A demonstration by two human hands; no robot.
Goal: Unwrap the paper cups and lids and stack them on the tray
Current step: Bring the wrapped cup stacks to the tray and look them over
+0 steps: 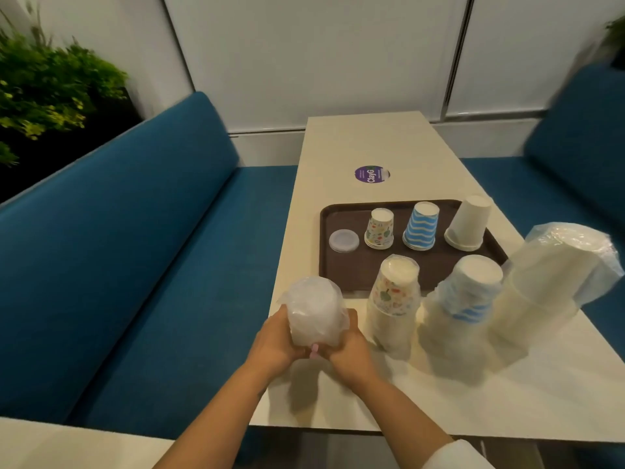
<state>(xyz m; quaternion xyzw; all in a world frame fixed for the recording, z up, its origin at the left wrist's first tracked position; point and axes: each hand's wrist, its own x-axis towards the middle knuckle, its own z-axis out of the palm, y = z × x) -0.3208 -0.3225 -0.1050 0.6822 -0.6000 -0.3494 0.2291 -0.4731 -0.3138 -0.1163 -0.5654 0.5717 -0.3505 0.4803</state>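
Both hands, left hand (274, 340) and right hand (348, 346), curl fingers round the wrapped lids (314, 309); tearing hard could scatter them off the counter (389, 394).

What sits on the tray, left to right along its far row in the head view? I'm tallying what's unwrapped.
Clear lids → floral cups → blue striped cups → plain white cups, all on the brown tray.

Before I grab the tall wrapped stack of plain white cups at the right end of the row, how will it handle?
The wrapped white cup stack is the tallest in the row and looks to lean already, so a push up high would probably tip it. Its loose plastic wrap may slip under the fingers. Being paper cups, it is likely light and would crush if squeezed hard.
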